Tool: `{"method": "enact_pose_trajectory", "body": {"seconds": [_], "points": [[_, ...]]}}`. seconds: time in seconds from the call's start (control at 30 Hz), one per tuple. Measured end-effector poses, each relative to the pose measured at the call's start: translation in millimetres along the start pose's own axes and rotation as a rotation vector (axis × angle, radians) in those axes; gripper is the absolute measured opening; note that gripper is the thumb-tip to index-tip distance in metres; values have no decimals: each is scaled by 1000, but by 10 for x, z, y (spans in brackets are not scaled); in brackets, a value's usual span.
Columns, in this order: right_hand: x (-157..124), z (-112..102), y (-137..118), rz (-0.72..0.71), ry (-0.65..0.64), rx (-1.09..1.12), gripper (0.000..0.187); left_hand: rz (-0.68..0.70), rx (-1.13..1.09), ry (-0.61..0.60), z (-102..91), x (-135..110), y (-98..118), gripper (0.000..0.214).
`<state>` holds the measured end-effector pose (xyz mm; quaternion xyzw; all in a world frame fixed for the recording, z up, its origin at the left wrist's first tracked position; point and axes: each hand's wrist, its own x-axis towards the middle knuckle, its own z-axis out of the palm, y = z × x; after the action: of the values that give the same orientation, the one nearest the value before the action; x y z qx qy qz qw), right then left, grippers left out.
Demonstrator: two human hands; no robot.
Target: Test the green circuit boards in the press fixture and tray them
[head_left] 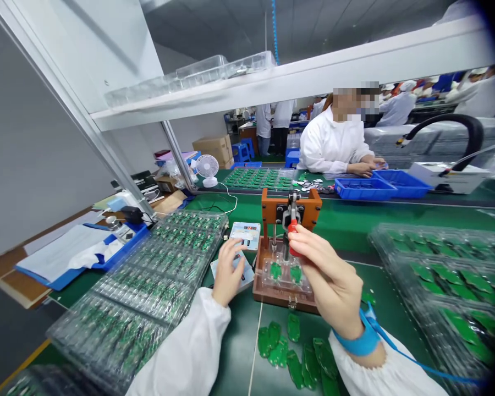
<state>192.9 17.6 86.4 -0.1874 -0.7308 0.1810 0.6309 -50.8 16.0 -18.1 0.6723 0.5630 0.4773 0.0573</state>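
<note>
My right hand [330, 280] is closed around the red handle [292, 228] of a toggle clamp on a test fixture with an orange frame [269, 217] and a brown base [258, 286]. Two green circuit boards [275, 270] sit in the clear plate of the fixture. With fingers apart and slightly curled, my left hand [226, 275] is over a lower light-coloured box [247, 270], beside a meter box [246, 234] with a red digital display. Whether its fingertips touch the box I cannot tell. Several loose green boards [278, 352] lie in front of the fixture. A blue wrist strap circles my right wrist.
Stacked clear trays of boards [148, 291] stand at left, and more trays [449, 275] at right. A shelf [231, 88] crosses overhead. Beyond the fixture are a small fan [207, 166], blue bins [365, 188] and a seated co-worker [332, 140]. The strap's blue cord runs right.
</note>
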Motion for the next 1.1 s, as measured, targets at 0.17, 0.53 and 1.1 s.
{"method": "enact_pose_trajectory", "body": {"seconds": [0.17,0.53,1.1], "points": [[3,-35,16,29,-15,49,52,-172,399,-712,-329,586,-153,82],[25,-15,18,18,-28,62,53,-177,663,-1178,-151,929,-183,137],[16,15,-8,-7,30,0,48,-187,628,-1208,-359,917,-393,141]]}}
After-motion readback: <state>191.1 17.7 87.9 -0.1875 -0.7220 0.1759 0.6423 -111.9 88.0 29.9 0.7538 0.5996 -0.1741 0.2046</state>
